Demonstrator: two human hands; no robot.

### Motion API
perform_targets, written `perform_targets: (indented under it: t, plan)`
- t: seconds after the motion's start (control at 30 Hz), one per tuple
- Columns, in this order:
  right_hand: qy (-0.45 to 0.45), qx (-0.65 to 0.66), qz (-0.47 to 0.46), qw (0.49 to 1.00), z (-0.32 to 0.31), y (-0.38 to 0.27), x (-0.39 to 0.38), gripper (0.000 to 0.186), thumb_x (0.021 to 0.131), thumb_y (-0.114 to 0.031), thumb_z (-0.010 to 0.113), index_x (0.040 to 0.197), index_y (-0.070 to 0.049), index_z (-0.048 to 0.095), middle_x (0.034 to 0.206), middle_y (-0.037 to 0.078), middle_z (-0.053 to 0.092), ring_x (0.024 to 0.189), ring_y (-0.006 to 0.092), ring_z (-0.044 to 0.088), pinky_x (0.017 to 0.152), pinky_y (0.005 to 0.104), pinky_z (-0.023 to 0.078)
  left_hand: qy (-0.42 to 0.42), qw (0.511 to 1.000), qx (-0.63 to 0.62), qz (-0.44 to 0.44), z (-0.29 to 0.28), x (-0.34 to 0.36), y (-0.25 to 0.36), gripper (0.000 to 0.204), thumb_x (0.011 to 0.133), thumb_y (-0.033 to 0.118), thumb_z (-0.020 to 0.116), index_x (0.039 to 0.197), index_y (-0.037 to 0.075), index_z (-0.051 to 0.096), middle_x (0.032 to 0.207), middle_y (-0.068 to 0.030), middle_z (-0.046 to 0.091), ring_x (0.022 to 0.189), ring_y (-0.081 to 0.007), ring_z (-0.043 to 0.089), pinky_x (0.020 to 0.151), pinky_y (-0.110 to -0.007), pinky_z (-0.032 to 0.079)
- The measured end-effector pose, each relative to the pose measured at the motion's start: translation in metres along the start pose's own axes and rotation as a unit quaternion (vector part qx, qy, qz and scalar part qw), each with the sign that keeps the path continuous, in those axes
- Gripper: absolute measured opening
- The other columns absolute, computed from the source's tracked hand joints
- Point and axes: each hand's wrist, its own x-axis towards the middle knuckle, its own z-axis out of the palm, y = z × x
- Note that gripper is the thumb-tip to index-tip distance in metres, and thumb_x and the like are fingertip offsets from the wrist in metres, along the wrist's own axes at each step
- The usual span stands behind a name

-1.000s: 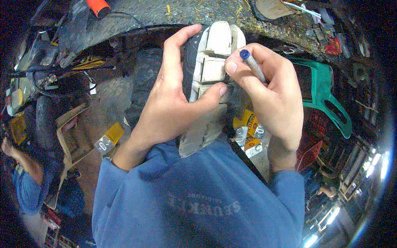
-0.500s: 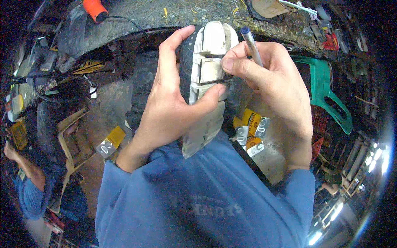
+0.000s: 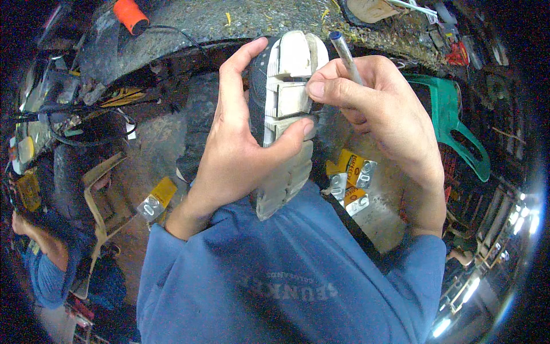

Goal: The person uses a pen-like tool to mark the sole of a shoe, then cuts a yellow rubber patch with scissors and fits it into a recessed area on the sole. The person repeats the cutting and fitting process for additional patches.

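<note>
A dark shoe with a worn whitish, blocky sole [image 3: 292,54] stands lengthwise above my lap, sole facing up. My left hand [image 3: 232,143] grips it from the left, forefinger along the dark upper and thumb across the sole. My right hand [image 3: 389,120] is closed on a slim silver rod-like tool with a blue top [image 3: 344,51], held at a slant. Its thumb and forefinger touch the right side of a middle sole block; the tool's lower end is hidden by the fingers.
A grimy bench [image 3: 200,23] spans the top, with an orange cylinder [image 3: 130,16] and cord. A green plastic chair [image 3: 458,143] is at right. Yellow-and-silver packs [image 3: 352,172] lie below, left and right of the shoe. A co-worker in blue [image 3: 48,269] is at far left.
My right hand's wrist has swung right and its tool's blue top has moved upward, away from me. My left hand still grips the shoe, with little movement.
</note>
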Motion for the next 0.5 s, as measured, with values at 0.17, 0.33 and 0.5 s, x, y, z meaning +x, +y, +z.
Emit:
perform_targets:
  t: [0.17,0.33,0.5]
  plan:
    - [-0.014,0.010,0.035,0.999,0.006,-0.002,0.002,0.024,0.088,-0.032,0.075,0.087,-0.008,0.071,0.060,-0.013,0.038,0.053,0.0005,0.026,0.050,0.0252,0.015,0.001,1.000,0.027,0.011,-0.009,-0.003,-0.001,0.093,0.080,0.014,0.083,0.155,0.004,0.030,0.144,-0.0143,0.049,0.133,-0.0260,0.051,0.116,-0.038,0.039]
    - [-0.032,0.035,0.055,0.997,0.004,-0.001,0.009,0.023,0.088,-0.032,0.074,0.086,-0.009,0.070,0.059,-0.013,0.036,0.052,0.0004,0.024,0.049,0.0250,0.014,-0.001,1.000,0.016,-0.005,-0.012,-0.001,-0.002,0.093,0.080,0.014,0.083,0.156,0.004,0.030,0.144,-0.0144,0.049,0.133,-0.0260,0.051,0.115,-0.038,0.041]
    - [-0.046,0.070,0.064,0.994,0.002,0.000,0.012,0.023,0.089,-0.030,0.074,0.089,-0.007,0.069,0.058,-0.013,0.034,0.049,0.0005,0.022,0.047,0.0252,0.013,-0.004,1.000,-0.013,-0.017,-0.012,0.000,-0.003,0.094,0.079,0.014,0.084,0.156,0.004,0.030,0.144,-0.0142,0.049,0.134,-0.0260,0.051,0.115,-0.038,0.040]
